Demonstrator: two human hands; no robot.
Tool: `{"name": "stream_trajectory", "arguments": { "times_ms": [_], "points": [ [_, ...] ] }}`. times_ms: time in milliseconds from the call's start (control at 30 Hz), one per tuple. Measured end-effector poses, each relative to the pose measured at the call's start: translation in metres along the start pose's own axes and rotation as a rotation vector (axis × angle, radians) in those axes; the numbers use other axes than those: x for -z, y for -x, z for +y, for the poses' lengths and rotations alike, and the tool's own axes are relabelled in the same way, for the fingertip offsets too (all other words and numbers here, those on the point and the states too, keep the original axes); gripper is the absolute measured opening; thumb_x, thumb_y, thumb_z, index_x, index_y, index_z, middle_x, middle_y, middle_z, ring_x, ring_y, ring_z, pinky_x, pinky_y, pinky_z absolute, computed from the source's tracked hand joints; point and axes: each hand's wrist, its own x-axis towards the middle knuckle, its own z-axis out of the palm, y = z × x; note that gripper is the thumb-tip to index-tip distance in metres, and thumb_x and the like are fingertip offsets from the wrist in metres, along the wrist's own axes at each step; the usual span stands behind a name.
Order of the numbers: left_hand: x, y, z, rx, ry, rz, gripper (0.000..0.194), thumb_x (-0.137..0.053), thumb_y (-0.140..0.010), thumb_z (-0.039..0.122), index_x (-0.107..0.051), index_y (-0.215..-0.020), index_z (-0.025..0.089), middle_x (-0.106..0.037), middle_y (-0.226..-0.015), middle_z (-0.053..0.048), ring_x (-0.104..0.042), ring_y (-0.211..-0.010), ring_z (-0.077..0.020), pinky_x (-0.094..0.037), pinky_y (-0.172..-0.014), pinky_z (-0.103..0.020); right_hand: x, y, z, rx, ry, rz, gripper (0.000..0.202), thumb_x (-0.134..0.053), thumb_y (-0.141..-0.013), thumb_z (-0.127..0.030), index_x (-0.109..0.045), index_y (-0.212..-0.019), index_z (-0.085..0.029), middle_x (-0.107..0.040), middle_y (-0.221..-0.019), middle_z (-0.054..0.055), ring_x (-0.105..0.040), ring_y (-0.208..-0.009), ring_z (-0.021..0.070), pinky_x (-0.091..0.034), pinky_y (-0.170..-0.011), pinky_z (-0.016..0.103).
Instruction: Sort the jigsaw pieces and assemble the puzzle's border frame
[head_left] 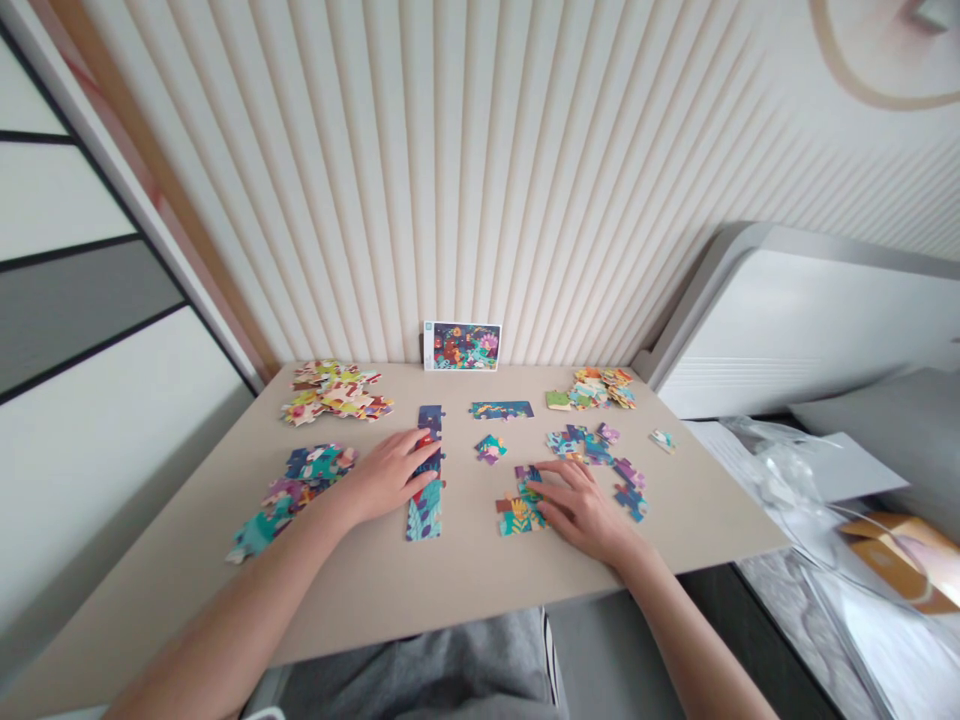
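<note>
Head view: resting L hand [384, 478], fingers slightly spread, on long strip of joined puzzle pcs [426, 508] on table [375, 600], w/ R hand [583, 507], fingers likewise parted, over R edge of yellow-plant block [516, 516], best pressed flat, lightly, evenly to avoid shifting.

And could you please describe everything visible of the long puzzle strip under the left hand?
The strip of joined puzzle pieces looks like printed cardboard: dark blue at the far end, red around the middle, turquoise with leaf-like shapes at the near end. Knobs stick out along its right edge. It lies flat on the table, lengthwise from near to far; the left hand touches and partly covers its middle.
</note>
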Motion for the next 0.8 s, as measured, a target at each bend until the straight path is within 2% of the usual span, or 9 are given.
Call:
{"name": "stream_trajectory", "arguments": {
  "times_ms": [200, 433, 800],
  "points": [
    [0.0006, 0.0004, 0.0011, 0.001, 0.010, 0.009, 0.050, -0.044, -0.105, 0.050, -0.059, -0.145, 0.025, -0.051, -0.154, -0.013, -0.048, -0.143, -0.0304, -0.038, -0.121, -0.046, 0.0009, 0.0015, -0.0004, 0.050, -0.023, 0.019, 0.032, -0.055, -0.102, -0.028, -0.072, -0.130, -0.032, -0.067, -0.130, 0.009, -0.060, -0.124, 0.0288, -0.045, -0.110, 0.053],
    [-0.0015, 0.0008, -0.0007, -0.004, 0.009, 0.003, 0.050, -0.044, -0.104, 0.050, -0.059, -0.146, 0.025, -0.050, -0.155, -0.012, -0.047, -0.144, -0.0300, -0.037, -0.122, -0.045, -0.0025, 0.0031, 0.0016, 0.038, -0.049, 0.054, 0.027, -0.057, -0.101, -0.024, -0.075, -0.121, -0.030, -0.070, -0.125, 0.008, -0.062, -0.120, 0.0271, -0.047, -0.108, 0.050],
    [-0.0018, 0.0010, -0.0002, -0.010, -0.028, -0.003, 0.051, -0.045, -0.105, 0.050, -0.059, -0.145, 0.023, -0.051, -0.153, -0.013, -0.047, -0.144, -0.0297, -0.036, -0.121, -0.044, -0.0037, 0.0043, 0.0006, 0.066, 0.010, 0.094, 0.019, -0.061, -0.102, -0.026, -0.077, -0.110, -0.028, -0.072, -0.119, 0.008, -0.066, -0.111, 0.0238, -0.049, -0.106, 0.048]
  ]
}}
